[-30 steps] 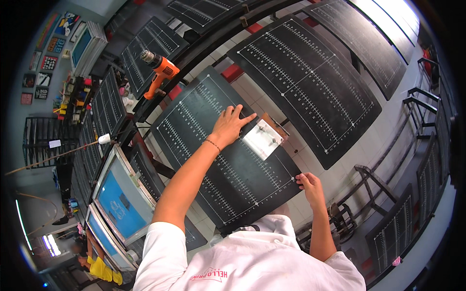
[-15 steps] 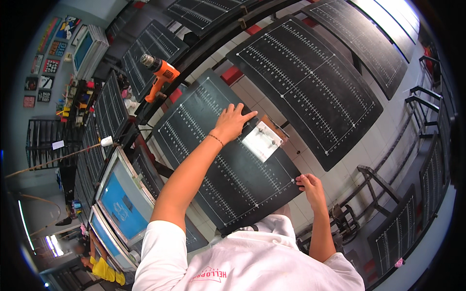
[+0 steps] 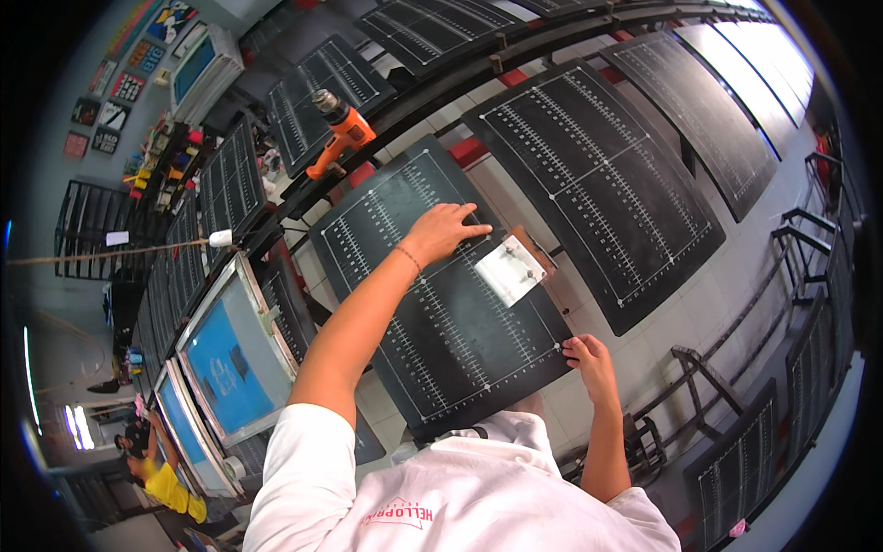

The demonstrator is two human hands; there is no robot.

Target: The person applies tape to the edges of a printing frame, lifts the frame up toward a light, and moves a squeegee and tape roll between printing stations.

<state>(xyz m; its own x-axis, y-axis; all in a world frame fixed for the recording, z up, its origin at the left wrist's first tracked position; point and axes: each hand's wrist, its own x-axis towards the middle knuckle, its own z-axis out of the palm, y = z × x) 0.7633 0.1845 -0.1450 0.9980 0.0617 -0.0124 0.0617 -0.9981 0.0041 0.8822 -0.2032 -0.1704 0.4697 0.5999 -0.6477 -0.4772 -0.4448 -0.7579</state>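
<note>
A black board with white ruled scales and a rectangular outline lies in front of me, tilted in the picture. My left hand rests palm down on its far part, fingers stretched out and holding nothing. Beside those fingertips, at the board's far right edge, is a shiny white square plate with small dark knobs and a brown piece behind it. At the near right corner, my right hand has its fingers curled and pinched on the board's edge.
An orange heat gun stands on a dark rail beyond the board. Another black ruled board lies to the right. Framed blue screens lean at the left, near a person in a yellow shirt. A black metal frame stands at the right.
The whole view has shifted, with the scene sliding slightly right. My left hand's spread fingers have come closer together and lie flatter on the board. My right hand stays at the corner.
</note>
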